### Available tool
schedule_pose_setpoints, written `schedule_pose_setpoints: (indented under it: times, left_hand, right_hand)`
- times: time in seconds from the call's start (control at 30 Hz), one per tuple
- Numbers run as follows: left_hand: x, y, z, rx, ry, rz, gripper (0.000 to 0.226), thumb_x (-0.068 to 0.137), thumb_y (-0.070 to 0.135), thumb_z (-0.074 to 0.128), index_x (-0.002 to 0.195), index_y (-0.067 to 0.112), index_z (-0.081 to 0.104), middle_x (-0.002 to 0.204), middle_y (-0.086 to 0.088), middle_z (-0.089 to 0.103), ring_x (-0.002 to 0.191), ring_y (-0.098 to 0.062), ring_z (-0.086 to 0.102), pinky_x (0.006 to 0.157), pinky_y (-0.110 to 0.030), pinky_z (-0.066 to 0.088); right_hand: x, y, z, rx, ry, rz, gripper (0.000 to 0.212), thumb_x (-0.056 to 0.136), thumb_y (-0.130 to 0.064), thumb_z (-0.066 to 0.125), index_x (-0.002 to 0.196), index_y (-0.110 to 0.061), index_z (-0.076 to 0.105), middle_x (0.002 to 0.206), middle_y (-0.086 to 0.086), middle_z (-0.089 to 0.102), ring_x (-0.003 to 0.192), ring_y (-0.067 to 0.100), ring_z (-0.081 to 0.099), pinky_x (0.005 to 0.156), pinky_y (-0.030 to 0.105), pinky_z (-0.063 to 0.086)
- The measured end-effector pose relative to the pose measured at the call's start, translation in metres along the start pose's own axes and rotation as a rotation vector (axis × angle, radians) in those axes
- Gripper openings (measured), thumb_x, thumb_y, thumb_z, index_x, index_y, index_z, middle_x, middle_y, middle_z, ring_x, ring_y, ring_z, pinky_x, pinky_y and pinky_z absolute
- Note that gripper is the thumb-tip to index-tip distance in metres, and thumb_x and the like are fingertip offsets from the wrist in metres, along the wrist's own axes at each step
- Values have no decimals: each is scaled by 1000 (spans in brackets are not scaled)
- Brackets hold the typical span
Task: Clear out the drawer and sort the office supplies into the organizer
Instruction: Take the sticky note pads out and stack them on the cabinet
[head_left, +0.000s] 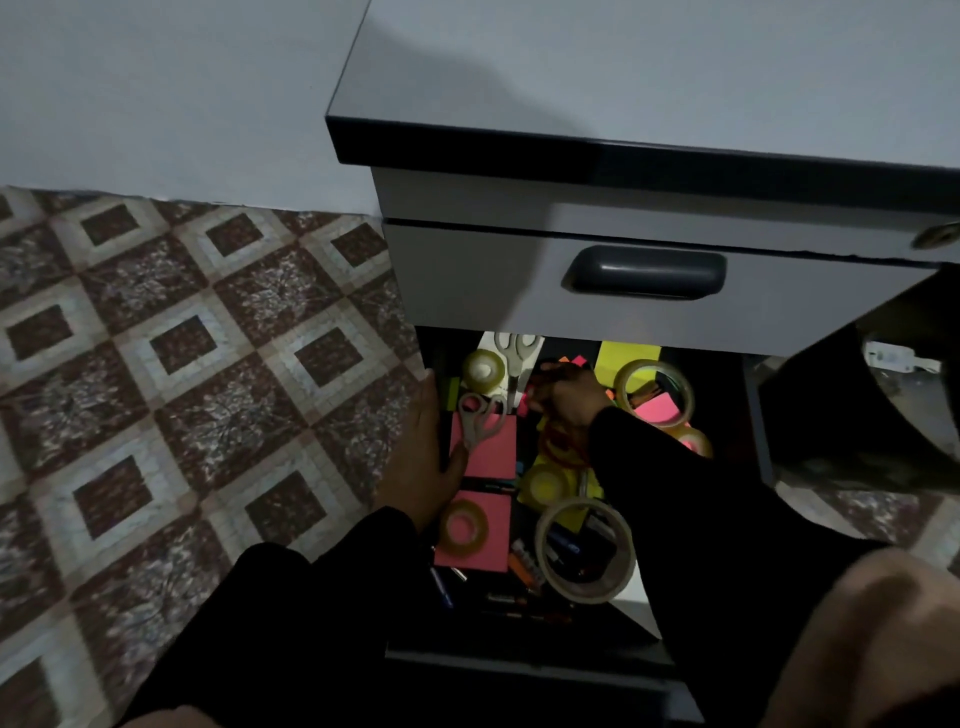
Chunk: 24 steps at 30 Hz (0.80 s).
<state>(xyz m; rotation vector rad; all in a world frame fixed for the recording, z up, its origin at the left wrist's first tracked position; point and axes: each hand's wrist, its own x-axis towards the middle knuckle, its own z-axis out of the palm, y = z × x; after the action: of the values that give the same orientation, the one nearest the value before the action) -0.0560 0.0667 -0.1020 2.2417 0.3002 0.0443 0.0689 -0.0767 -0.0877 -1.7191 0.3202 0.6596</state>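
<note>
The open drawer (753, 415) is dark inside and crammed with supplies. My left hand (426, 447) lies along its left wall, with the thumb inside against a pink sticky pad (493, 454). Grey-handled scissors (480, 418) lie on that pad. My right hand (569, 400) reaches into the middle, its fingers curled over small pink and orange notes (574, 359); the dim light hides whether it holds any. Under its wrist lie red rubber bands (558, 449). Clear tape rolls sit at the back left (483, 369), back right (652, 387) and front (584, 551). No organizer is in view.
A shut drawer with a dark handle (644, 273) hangs over the back of the open one. A second pair of scissors (517, 351) and a yellow pad (623, 358) lie at the back, pens (519, 608) at the front. Patterned floor tiles (182, 389) spread to the left.
</note>
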Motion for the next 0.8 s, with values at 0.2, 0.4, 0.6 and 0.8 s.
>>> schedule_pose_setpoints:
  times: [0.2, 0.4, 0.6, 0.8]
  left_hand:
    - [0, 1, 0, -23, 14, 15, 74, 94, 16, 54, 149, 10, 6, 157, -8, 13, 145, -20, 15, 115, -26, 15]
    - [-1, 2, 0, -43, 26, 14, 72, 94, 19, 53, 149, 10, 6, 157, -6, 12, 144, -18, 16, 112, -21, 14]
    - [-1, 3, 0, -42, 31, 11, 73, 94, 21, 53, 149, 10, 6, 157, -6, 11, 144, -18, 15, 108, -13, 11]
    - [-1, 2, 1, -37, 29, 4, 73, 95, 21, 52, 149, 11, 4, 158, -4, 9, 144, -17, 13, 108, -15, 11]
  right_hand:
    - [15, 3, 7, 163, -39, 167, 26, 86, 10, 41, 82, -7, 59, 62, 6, 43, 48, 15, 33, 38, 15, 28]
    - [20, 5, 12, 232, -49, 205, 28, 87, 9, 42, 84, -12, 61, 67, 3, 45, 53, 12, 36, 45, 20, 32]
    - [23, 12, 16, 270, -24, 205, 37, 86, 15, 32, 104, -5, 58, 73, 7, 51, 56, 16, 37, 53, 25, 28]
    - [25, 14, 22, 274, 11, 167, 44, 86, 16, 29, 115, -3, 58, 76, 10, 52, 57, 17, 41, 53, 26, 30]
